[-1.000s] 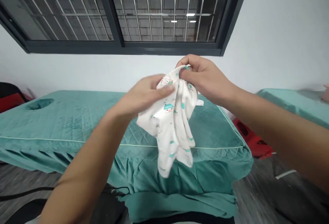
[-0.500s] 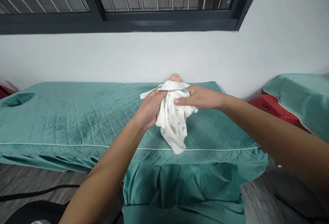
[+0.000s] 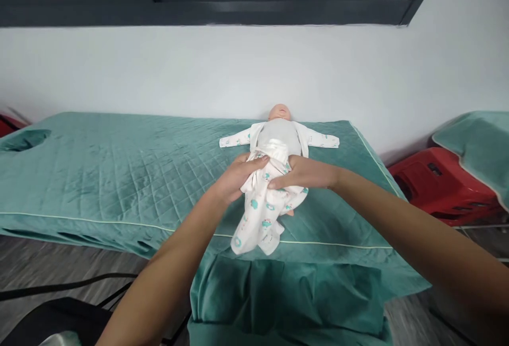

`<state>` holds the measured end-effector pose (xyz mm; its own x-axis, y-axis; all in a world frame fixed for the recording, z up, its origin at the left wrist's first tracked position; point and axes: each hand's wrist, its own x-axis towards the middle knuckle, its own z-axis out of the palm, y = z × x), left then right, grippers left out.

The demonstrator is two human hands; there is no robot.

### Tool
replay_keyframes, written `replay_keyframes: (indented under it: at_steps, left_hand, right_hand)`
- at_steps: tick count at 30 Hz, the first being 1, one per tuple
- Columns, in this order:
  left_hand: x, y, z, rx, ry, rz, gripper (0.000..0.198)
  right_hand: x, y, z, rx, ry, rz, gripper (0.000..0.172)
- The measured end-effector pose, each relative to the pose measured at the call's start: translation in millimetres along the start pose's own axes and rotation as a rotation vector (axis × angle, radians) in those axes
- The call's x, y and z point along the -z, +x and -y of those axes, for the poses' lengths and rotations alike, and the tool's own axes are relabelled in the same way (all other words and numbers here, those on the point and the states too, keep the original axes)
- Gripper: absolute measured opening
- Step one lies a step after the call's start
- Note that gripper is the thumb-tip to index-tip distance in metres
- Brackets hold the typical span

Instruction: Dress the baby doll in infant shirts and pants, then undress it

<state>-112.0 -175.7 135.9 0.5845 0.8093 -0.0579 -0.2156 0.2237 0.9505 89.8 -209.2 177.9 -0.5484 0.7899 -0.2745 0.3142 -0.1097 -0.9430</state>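
Garment (image 3: 258,211) — white, teal-printed, crumpled, hanging in folds — gripped in both hands (image 3: 237,176) (image 3: 312,172)

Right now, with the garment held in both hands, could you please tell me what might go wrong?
The garment is bunched between the left hand and the right hand, so its folds could twist. Its lower ends hang loose and might tangle. From this view it also hides most of the lower body of the doll, which a hand might bump unseen.
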Motion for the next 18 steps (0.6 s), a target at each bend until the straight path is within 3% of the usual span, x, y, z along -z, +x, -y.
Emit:
replay_keyframes:
  at_steps: [3, 7, 10, 12, 16, 18]
  left_hand:
    - [2.1, 3.2, 7.6, 0.019, -0.026, -0.002, 0.052]
    - [-1.8, -10.8, -0.1, 0.161, 0.011, 0.101, 0.054]
    - [-8.1, -20.9, -12.1, 0.233, 0.028, 0.158, 0.048]
    - [-12.5, -24.1, -17.3, 0.234, 0.04, 0.129, 0.047]
    - [-20.8, -30.0, -23.3, 0.056, 0.03, 0.008, 0.039]
    - [-25.8, -35.4, -28.8, -0.017, 0.007, 0.004, 0.035]
  right_hand:
    - [1.9, 9.4, -3.4, 0.103, 0.143, -0.159, 0.031]
    - [2.2, 12.4, -3.2, 0.287, 0.382, -0.381, 0.036]
    - [-0.4, 8.2, -3.3, 0.328, 0.444, -0.39, 0.037]
    - [-3.6, 3.5, -3.5, 0.303, 0.456, -0.392, 0.037]
    - [-14.0, -12.4, 0.0, 0.277, 0.448, -0.413, 0.036]
    - [-21.0, -24.3, 5.2, 0.264, 0.413, -0.316, 0.04]
